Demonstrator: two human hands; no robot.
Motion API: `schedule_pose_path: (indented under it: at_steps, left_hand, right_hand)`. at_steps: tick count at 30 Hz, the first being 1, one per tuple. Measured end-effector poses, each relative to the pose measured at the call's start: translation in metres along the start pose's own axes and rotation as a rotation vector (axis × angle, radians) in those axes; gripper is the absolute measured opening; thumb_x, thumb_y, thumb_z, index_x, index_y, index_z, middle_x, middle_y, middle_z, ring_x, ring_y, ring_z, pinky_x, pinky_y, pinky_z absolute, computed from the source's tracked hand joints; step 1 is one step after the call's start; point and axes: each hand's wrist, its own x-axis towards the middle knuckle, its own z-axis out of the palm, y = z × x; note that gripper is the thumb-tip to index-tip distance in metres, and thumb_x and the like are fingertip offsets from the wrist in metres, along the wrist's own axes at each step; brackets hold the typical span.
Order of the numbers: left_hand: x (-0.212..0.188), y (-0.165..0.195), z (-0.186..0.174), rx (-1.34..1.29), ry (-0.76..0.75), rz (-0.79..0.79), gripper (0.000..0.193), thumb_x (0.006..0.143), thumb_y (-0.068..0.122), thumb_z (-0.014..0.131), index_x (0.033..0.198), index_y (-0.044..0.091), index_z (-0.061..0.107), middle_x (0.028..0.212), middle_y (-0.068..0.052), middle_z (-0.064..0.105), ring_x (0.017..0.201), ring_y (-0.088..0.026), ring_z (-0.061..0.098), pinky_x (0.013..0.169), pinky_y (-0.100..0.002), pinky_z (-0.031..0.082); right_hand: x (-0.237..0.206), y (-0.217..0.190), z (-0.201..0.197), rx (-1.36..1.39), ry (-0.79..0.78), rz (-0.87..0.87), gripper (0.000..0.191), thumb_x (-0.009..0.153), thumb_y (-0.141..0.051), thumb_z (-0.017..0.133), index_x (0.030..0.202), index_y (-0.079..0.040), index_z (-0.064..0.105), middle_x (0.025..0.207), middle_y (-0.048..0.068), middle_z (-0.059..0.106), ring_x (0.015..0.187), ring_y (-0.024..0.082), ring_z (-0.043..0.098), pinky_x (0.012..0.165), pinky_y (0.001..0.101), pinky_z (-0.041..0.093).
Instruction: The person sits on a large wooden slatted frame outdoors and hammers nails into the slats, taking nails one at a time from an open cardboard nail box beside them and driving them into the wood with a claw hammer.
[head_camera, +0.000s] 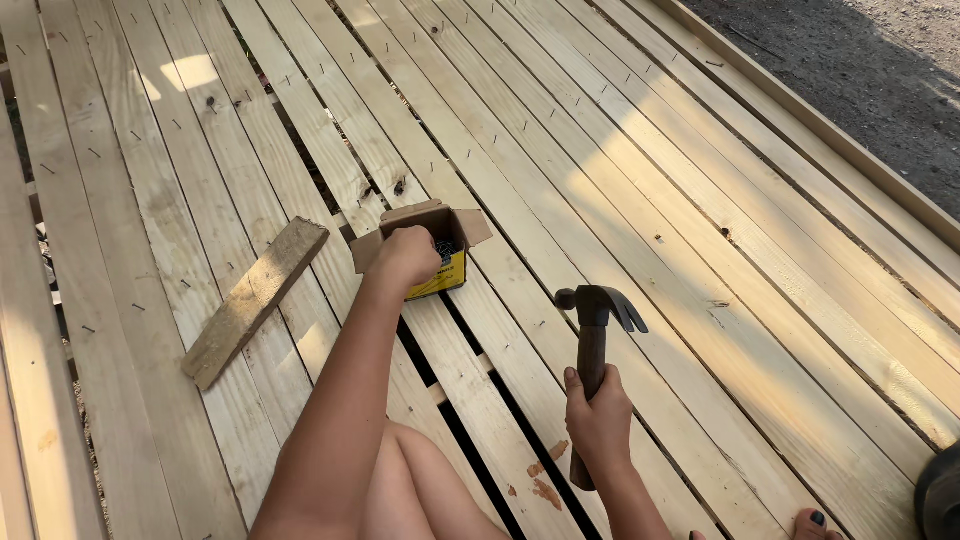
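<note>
My left hand (408, 256) reaches into a small open cardboard box (445, 232) with a yellow side, which sits on the pale wooden planks (640, 200). Its fingers are curled inside the box and hidden, so what they touch cannot be seen. My right hand (598, 420) grips the brown wooden handle of a claw hammer (596, 312), held upright with its dark steel head above the planks. My bare knees show at the bottom between the two arms.
A loose weathered board scrap (255, 300) lies on the planks to the left. Several nails stand partly driven along the boards. Dark gaps (470, 400) run between planks near my knees. Bare ground (860, 70) lies beyond the deck's right edge.
</note>
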Motion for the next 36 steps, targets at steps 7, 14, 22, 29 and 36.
schedule_pose_path:
  at_steps: [7,14,22,29,36]
  left_hand:
    - [0.066,-0.006,0.025,0.151,-0.316,-0.086,0.038,0.091,0.006,0.049,0.123,0.005,0.070,0.133,-0.015,0.067,0.123,-0.033,0.065,0.103,-0.045,0.051]
    - [0.024,-0.001,0.005,0.028,0.015,-0.075,0.035,0.086,0.005,0.063,0.117,0.013,0.077,0.123,-0.013,0.071,0.117,-0.029,0.067,0.099,-0.042,0.053]
    - [-0.015,0.009,-0.007,-0.437,0.299,0.023,0.015,0.079,0.005,0.083,0.093,0.007,0.079,0.094,-0.008,0.081,0.082,-0.014,0.076,0.078,-0.029,0.061]
    - [-0.034,0.048,0.018,-0.841,0.348,0.353,0.006,0.094,0.006,0.073,0.099,0.004,0.074,0.086,-0.008,0.076,0.076,-0.014,0.068,0.067,-0.029,0.055]
    - [-0.016,0.112,0.083,-0.740,0.126,0.470,0.024,0.083,0.005,0.078,0.107,0.005,0.078,0.096,-0.005,0.079,0.087,-0.011,0.076,0.076,-0.025,0.062]
  right_hand:
    - [-0.005,-0.031,0.005,0.181,-0.044,0.100,0.030,0.093,-0.029,0.067,0.100,-0.003,0.056,0.060,0.009,0.059,0.043,0.018,0.058,0.043,0.0350,0.049]
    - [-0.007,-0.032,0.009,0.303,-0.031,0.134,0.032,0.093,-0.028,0.068,0.099,0.002,0.057,0.061,0.009,0.059,0.042,0.018,0.058,0.041,0.0348,0.049]
    - [-0.002,-0.023,-0.012,0.466,0.009,0.128,0.030,0.094,-0.027,0.066,0.100,0.000,0.055,0.062,0.009,0.057,0.043,0.016,0.055,0.042,0.0336,0.048]
    - [0.013,-0.001,-0.032,0.508,0.088,0.173,0.029,0.096,-0.025,0.065,0.093,0.001,0.053,0.067,0.008,0.057,0.046,0.015,0.055,0.041,0.0346,0.048]
    - [0.022,0.024,-0.038,0.546,0.126,0.240,0.026,0.096,-0.022,0.065,0.090,-0.001,0.053,0.067,0.008,0.056,0.046,0.016,0.054,0.042,0.0348,0.049]
